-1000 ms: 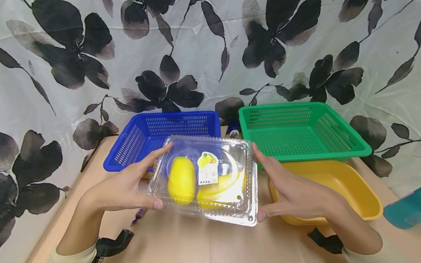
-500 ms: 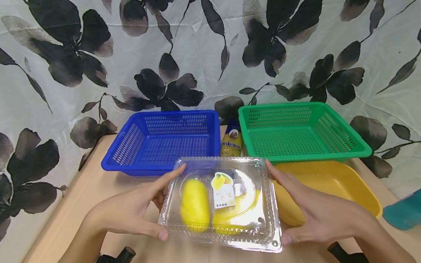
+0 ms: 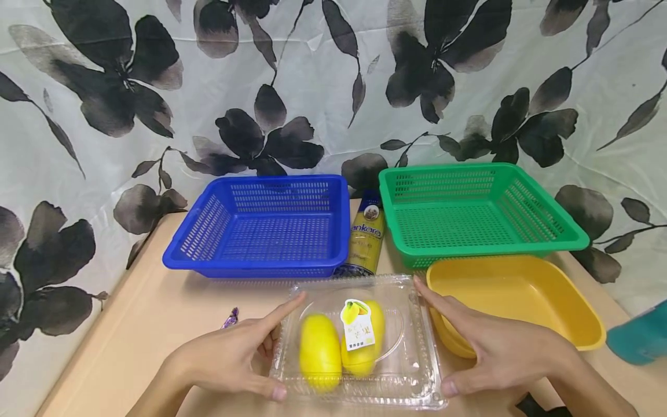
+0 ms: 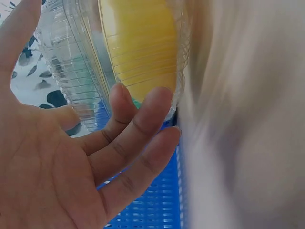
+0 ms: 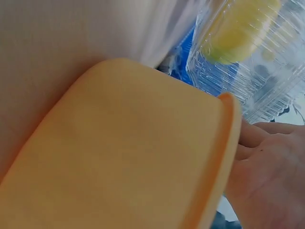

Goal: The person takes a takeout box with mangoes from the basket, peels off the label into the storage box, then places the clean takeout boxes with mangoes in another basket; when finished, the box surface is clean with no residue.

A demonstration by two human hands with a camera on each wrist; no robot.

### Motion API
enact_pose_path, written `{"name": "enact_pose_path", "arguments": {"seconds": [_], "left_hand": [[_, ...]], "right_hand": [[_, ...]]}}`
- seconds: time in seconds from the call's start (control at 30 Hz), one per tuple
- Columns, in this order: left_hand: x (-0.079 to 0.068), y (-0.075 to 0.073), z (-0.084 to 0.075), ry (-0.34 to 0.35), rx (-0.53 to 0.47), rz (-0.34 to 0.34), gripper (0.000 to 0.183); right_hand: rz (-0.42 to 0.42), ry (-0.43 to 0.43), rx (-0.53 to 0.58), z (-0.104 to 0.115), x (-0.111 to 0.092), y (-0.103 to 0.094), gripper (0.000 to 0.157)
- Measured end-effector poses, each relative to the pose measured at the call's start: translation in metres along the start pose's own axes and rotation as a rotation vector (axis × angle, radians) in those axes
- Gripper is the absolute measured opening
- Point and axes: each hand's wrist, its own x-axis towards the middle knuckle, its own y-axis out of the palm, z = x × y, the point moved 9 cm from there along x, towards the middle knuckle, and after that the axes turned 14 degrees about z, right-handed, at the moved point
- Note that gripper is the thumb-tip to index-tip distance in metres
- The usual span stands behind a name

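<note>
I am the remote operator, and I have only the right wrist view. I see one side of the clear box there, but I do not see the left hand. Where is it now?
Observer: In the head view, the left hand is at the left side of the clear box, opposite the right hand.
Operator: Thank you. My picture is mostly filled by the yellow tub. What is beyond it, farther from the person?
Observer: A green basket, just past the far rim of the tub.
Operator: And what is on top of the box?
Observer: A white printed label.
</note>
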Motion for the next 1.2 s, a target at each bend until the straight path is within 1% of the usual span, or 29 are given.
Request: {"name": "enact_pose_path", "arguments": {"seconds": [0.1,0.17,0.27,0.37,0.53,0.73,0.83,0.93,0.97,1.1,1.2], "left_hand": [[0.002,-0.001,0.001,-0.002,0.016,-0.016,0.121],[0.004,-0.001,0.001,0.008,0.029,-0.027,0.121],[0.008,-0.001,0.003,0.006,0.016,-0.032,0.119],[0.012,-0.003,0.008,-0.023,-0.010,-0.040,0.120],[0.014,-0.007,0.016,-0.080,-0.045,-0.045,0.121],[0.015,-0.012,0.019,-0.117,0.045,-0.054,0.122],[0.015,-0.016,0.021,-0.156,0.067,-0.074,0.119],[0.014,-0.019,0.023,-0.192,0.091,-0.108,0.116],[0.014,-0.019,0.022,-0.197,0.114,-0.125,0.117],[0.014,-0.021,0.018,-0.162,0.187,-0.201,0.120],[0.015,-0.021,0.015,-0.120,0.215,-0.262,0.119]], "right_hand": [[-0.011,-0.001,-0.012,-0.001,0.001,0.000,0.113],[-0.021,0.024,-0.035,-0.003,0.004,-0.001,0.115],[-0.037,0.081,-0.067,-0.006,0.008,-0.001,0.116],[-0.071,0.117,-0.090,-0.010,0.013,-0.002,0.118],[-0.106,0.134,-0.116,-0.013,0.019,-0.002,0.118],[-0.087,0.153,-0.136,-0.013,0.021,-0.007,0.117],[-0.084,0.153,-0.165,-0.015,0.021,-0.011,0.115],[-0.092,0.149,-0.185,-0.016,0.022,-0.014,0.108],[-0.100,0.150,-0.186,-0.016,0.023,-0.015,0.106],[-0.165,0.142,-0.236,-0.010,0.024,-0.021,0.097],[-0.216,0.137,-0.321,-0.001,0.027,-0.024,0.091]]}}
